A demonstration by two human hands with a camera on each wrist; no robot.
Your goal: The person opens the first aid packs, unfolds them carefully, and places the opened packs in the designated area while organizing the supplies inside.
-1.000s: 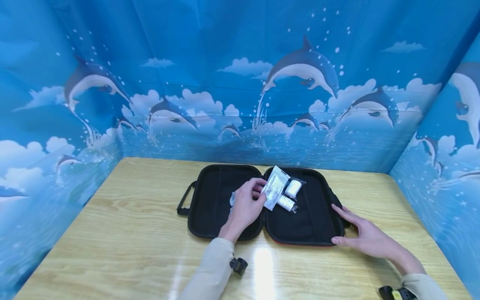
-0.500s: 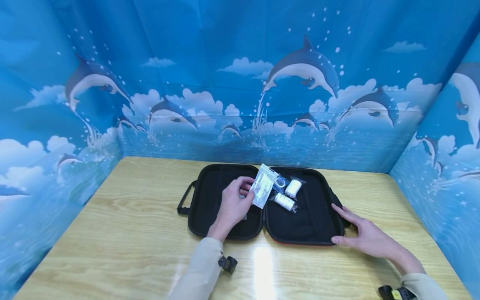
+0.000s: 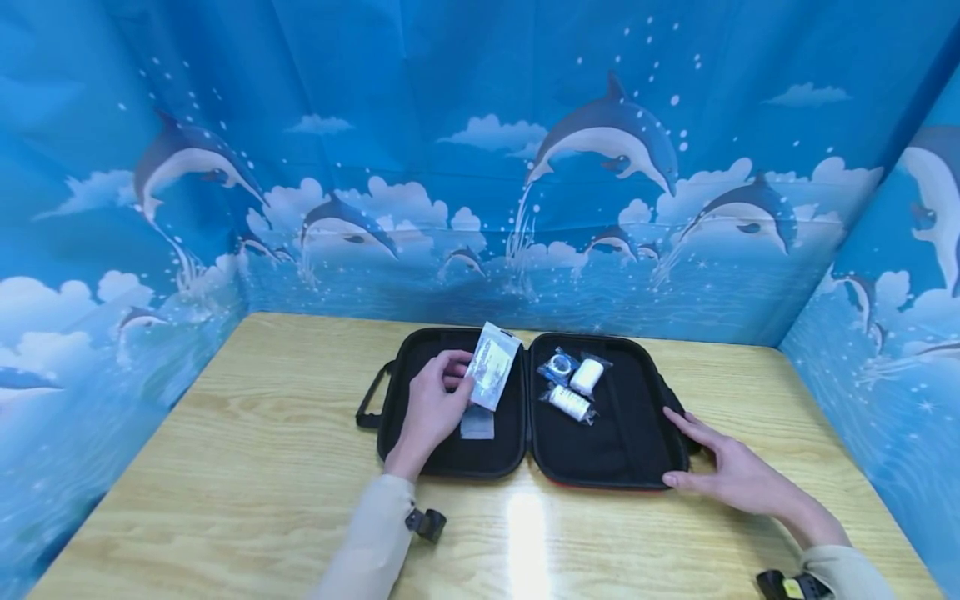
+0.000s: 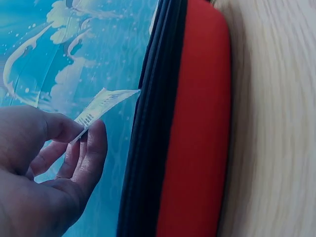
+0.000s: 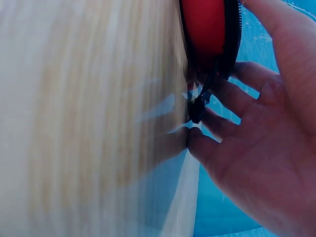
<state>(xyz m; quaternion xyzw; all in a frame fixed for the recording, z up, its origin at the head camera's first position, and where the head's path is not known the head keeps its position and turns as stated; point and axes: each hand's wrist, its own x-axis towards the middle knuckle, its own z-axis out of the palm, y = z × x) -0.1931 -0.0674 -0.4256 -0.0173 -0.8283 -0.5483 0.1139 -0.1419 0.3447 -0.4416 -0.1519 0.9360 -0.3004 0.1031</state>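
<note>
My left hand (image 3: 438, 400) pinches a flat white printed packet (image 3: 492, 367) between thumb and fingers, over the left half of an opened black-lined case (image 3: 405, 450). The left wrist view shows the packet (image 4: 101, 103) nearly edge-on, above the case's red outer side (image 4: 202, 118). Beneath the hand lies a small clear packet (image 3: 477, 423). At the right end of the case, my right hand (image 3: 738, 475) rests with spread fingers against the side and the thumb at the near corner. In the right wrist view, its fingers (image 5: 232, 96) lie beside the red shell and zipper.
In the case's right half sit a white wrapped roll (image 3: 587, 377), another white roll in clear wrap (image 3: 572, 404) and a blue-and-white wrapped item (image 3: 560, 365). A carry handle (image 3: 369, 400) sticks out left. A dolphin-print curtain (image 3: 480, 167) stands behind the wooden table (image 3: 247, 467).
My left hand has moved left with the white packet, from the right half to over the left half. The blue-and-white item and small clear packet have come into sight. The right hand stays put.
</note>
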